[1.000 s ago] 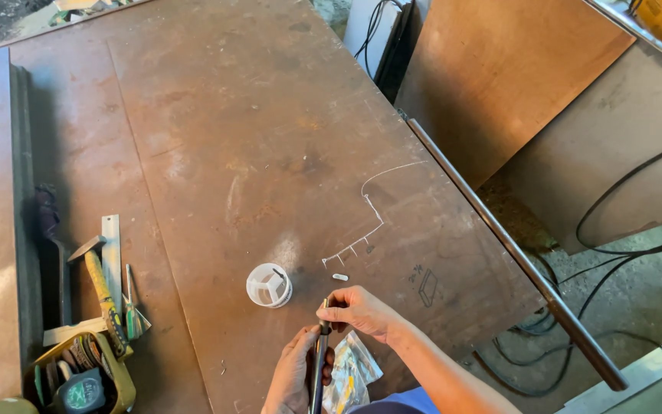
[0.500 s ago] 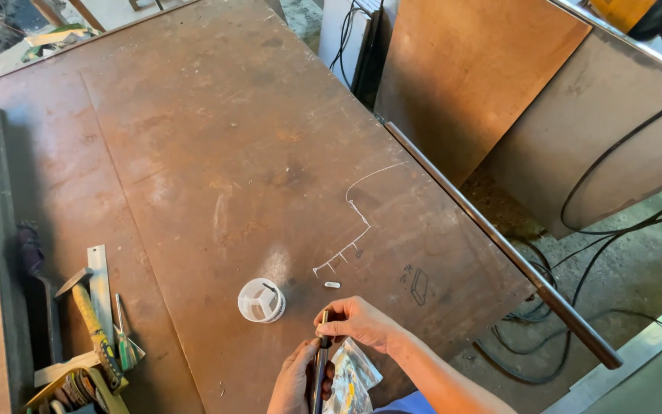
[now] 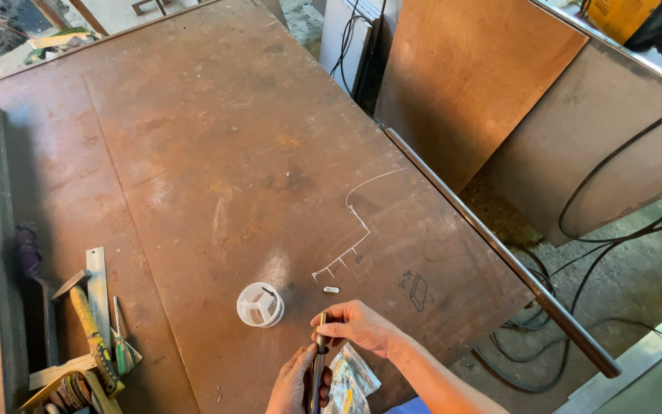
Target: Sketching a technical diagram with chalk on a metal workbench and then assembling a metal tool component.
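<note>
Hands unmoved — right hand (image 3: 358, 326) pinches rod (image 3: 319, 360) top, left hand (image 3: 294, 383) grips lower; rod's end cut off.

Both hands meet at the near edge of the rusty steel table (image 3: 216, 146). The right hand (image 3: 358, 326) pinches the top of a thin dark rod (image 3: 319, 360), perhaps a metal tube, while the left hand (image 3: 294, 383) grips it lower down. A clear plastic bag (image 3: 352, 379) lies beside them. 1 white slotted cap (image 3: 260, 304) sits just left of the rod.
</note>
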